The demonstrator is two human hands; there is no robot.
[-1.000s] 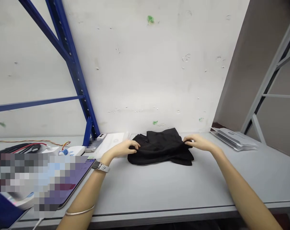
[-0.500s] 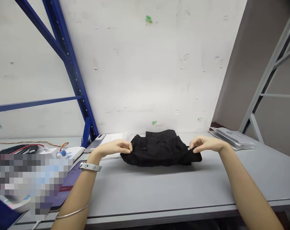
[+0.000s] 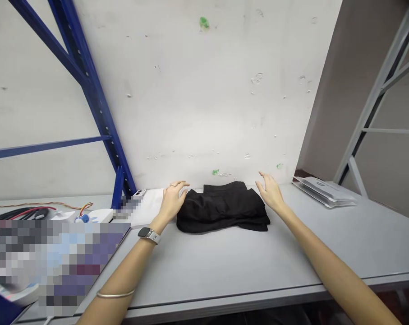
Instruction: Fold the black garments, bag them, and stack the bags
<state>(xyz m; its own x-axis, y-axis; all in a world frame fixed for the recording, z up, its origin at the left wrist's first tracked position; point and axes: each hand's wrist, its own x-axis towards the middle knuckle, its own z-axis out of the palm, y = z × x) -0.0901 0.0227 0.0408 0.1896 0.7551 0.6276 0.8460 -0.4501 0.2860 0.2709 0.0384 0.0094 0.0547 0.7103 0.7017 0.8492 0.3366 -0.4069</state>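
While the hands [image 3: 221, 196] flank it, the black garment [image 3: 222, 207] lies folded.

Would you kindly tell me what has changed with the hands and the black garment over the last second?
Both hands let go: the left hand and right hand now hover open beside the folded black garment, which had been pinched at its ends and now lies flat on the grey table. The plastic sleeves stayed put.

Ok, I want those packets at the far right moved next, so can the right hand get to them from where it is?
Probably yes: the right hand is open beside the black garment, and only bare table lies between it and the packets.
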